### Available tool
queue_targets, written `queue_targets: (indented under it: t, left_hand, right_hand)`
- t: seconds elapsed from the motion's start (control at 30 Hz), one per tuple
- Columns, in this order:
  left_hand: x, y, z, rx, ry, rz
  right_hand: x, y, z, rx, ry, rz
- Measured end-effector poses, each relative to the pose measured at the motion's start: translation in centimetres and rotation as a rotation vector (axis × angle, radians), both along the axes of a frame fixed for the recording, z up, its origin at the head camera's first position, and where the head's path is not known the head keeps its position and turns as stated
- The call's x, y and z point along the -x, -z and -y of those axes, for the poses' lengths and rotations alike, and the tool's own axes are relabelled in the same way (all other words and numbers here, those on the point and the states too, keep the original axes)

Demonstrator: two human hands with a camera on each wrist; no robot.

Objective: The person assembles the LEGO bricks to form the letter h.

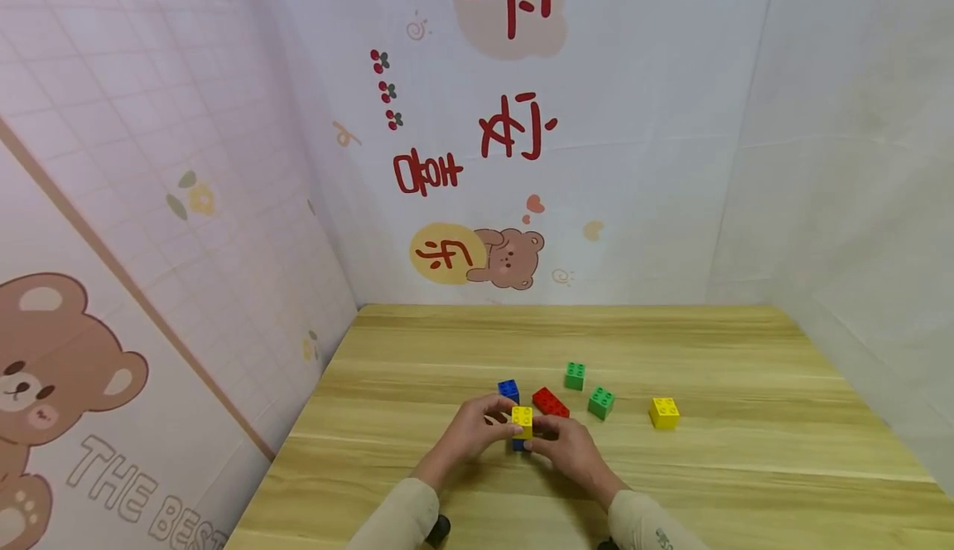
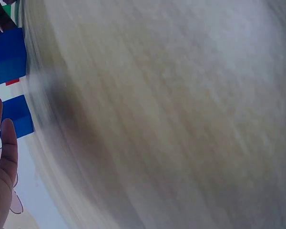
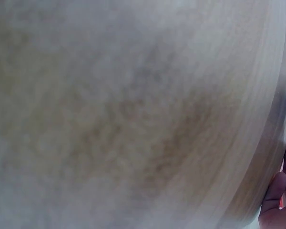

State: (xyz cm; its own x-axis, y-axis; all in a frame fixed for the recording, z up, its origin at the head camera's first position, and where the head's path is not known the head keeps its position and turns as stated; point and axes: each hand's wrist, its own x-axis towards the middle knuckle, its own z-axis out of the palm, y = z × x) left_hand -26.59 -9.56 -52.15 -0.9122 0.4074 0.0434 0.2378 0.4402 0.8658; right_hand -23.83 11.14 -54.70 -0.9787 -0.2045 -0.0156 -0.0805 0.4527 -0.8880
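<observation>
A yellow toy building brick [image 1: 522, 417] sits on top of a blue brick [image 1: 519, 444], between the two hands in the head view. My left hand [image 1: 475, 430] pinches the yellow brick from the left, its thumb against the brick's side. From the right, my right hand [image 1: 564, 449] grips the blue brick, with its thumb on the front and its fingers bent behind. The left wrist view catches the lower blue brick [image 2: 8, 57] at its edge. In the right wrist view, only part of the right hand [image 3: 279, 195] shows. How firmly the two bricks join is hidden.
Behind the hands lie another blue brick [image 1: 508, 390], a long red brick [image 1: 551, 402] and two green bricks [image 1: 575, 376]. A second yellow brick [image 1: 664, 413] stands farther right on the wooden table [image 1: 745, 484]. Printed cloth [image 1: 633, 119] hangs around the table.
</observation>
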Motion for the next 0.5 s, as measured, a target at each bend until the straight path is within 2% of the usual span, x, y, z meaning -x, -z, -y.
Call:
queue_targets:
  t: [0.23,0.5]
  left_hand:
    - [-0.20,-0.16,0.17,0.001,-0.020,0.035]
    - [-0.24,-0.49,0.57,-0.009,-0.027,0.039]
  right_hand:
    - [-0.27,-0.35,-0.19,0.022,-0.008,0.016]
    - [-0.65,-0.63,-0.47,0.016,0.006,0.038]
